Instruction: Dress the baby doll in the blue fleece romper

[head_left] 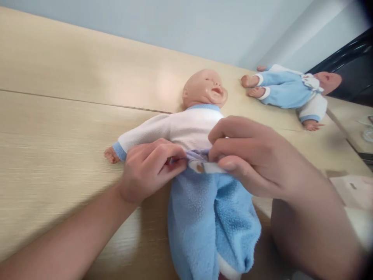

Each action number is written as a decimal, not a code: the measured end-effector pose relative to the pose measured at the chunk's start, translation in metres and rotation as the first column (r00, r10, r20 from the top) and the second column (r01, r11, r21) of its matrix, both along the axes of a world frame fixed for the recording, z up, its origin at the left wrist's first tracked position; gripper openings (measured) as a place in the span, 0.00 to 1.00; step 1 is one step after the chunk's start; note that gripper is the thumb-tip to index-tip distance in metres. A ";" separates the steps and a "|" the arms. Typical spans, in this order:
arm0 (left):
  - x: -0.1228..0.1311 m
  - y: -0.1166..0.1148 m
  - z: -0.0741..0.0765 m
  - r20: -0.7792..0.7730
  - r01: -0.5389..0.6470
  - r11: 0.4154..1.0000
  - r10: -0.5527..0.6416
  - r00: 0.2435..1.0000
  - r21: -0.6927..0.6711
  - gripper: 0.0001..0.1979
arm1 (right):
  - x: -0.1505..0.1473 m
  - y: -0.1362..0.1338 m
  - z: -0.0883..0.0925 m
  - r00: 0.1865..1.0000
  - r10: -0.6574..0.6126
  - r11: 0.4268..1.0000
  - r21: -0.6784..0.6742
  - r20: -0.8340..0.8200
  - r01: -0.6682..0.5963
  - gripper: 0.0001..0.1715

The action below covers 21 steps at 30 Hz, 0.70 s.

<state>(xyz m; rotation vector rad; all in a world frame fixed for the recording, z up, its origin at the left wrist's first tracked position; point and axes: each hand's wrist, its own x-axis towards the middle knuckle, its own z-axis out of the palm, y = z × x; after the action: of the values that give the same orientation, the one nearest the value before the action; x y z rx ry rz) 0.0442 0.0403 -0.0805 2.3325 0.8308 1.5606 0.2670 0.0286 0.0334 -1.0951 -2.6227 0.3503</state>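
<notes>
A baby doll (202, 87) lies on its back on the table, in a white top (189, 128) with light-blue trim and fuzzy blue trousers (194, 217). At its waist shows a white band (208, 167) with an orange-brown print, and lilac fabric just above it. My left hand (153, 167) pinches the left end of this waistband between thumb and fingers. Opposite it, my right hand (253, 155) has curled fingers and a thumb closed on the band's right end. The fingers hide both ends, and the doll's other arm is out of sight behind my right hand.
A second doll (285, 87) in similar blue and white clothes lies at the back right, near a black glossy object (346, 70). The pale wooden table (58, 136) has a seam across it and meets a light wall (145, 23). Beige sheets (352, 188) lie at right.
</notes>
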 end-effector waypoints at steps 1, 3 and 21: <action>0.000 0.000 0.001 -0.006 -0.001 1.000 0.001 1.000 0.006 0.08 | -0.003 -0.001 -0.001 1.000 -0.011 0.999 -0.030 0.024 0.012 0.34; -0.001 -0.001 0.002 -0.028 -0.010 0.999 0.011 1.000 0.046 0.07 | -0.009 -0.004 -0.003 0.994 -0.054 0.997 -0.047 0.094 0.058 0.32; -0.003 0.001 0.002 0.042 -0.080 0.995 0.077 0.996 0.062 0.09 | -0.012 -0.016 0.000 0.985 -0.013 0.999 -0.028 0.171 0.019 0.15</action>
<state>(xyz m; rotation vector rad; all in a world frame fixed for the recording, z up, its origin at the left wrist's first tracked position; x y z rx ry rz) 0.0410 0.0415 -0.0786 2.3306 0.8866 1.6833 0.2553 0.0126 0.0338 -1.2051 -2.7639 0.3051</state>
